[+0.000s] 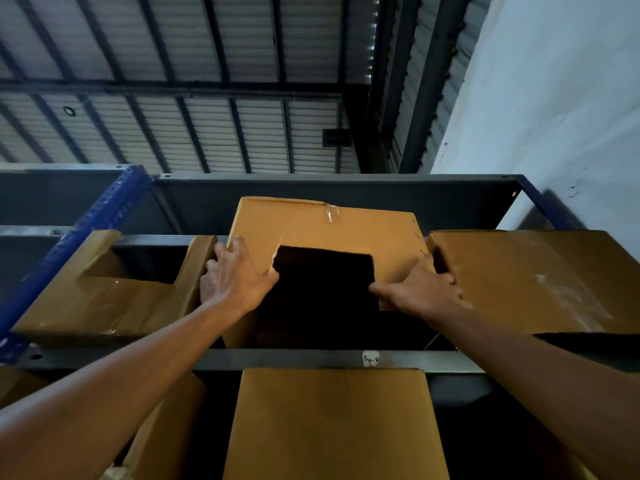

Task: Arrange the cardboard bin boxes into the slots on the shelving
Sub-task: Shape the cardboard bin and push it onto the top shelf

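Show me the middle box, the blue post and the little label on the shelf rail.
middle box (346, 230), head view, upper front face.
blue post (104, 216), head view, mid length.
label (371, 359), head view, its written face.

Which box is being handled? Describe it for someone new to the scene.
From the blue upright, follow the upper shelf right, past the left box. The middle box stands between that and the right box. It alone is gripped by the left hand and right hand, either side of its dark cutout.

Bare left forearm (131, 372) and right forearm (540, 372) run to a bare left grip (237, 280) and right grip (424, 291).
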